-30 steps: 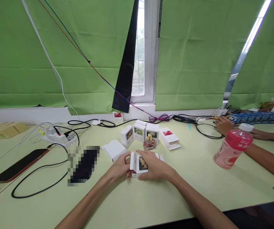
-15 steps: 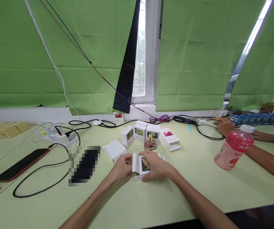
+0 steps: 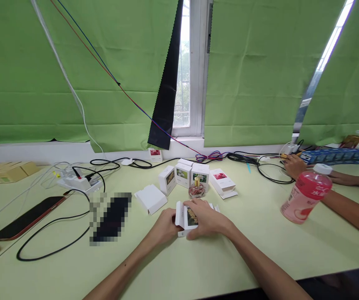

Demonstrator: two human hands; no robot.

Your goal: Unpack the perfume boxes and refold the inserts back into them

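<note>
My right hand (image 3: pixel 209 218) is wrapped over a small white carton (image 3: pixel 192 217) with a yellow flower picture, which lies on its side with its left end flap up. At that open end is my left hand (image 3: pixel 165 228), its fingers curled against the opening. A dark reddish bit shows by those fingertips, too small to make out. Just beyond the carton stands a round glass perfume bottle (image 3: pixel 196 188) with a gold top and pinkish contents. A plain white box (image 3: pixel 151 198) lies to the left, and a box with a pink flower picture (image 3: pixel 222 183) lies open to the right.
Several upright white boxes (image 3: pixel 182 173) stand behind the bottle. A pink drink bottle (image 3: pixel 306 193) is at the right, near another person's hand (image 3: pixel 295 167) and arms. Phones (image 3: pixel 28 216), a power strip (image 3: pixel 78 182) and black cables lie to the left.
My left hand has moved in against the carton's open end, its fingers now partly hidden there. The carton has shifted slightly right in my right hand.
</note>
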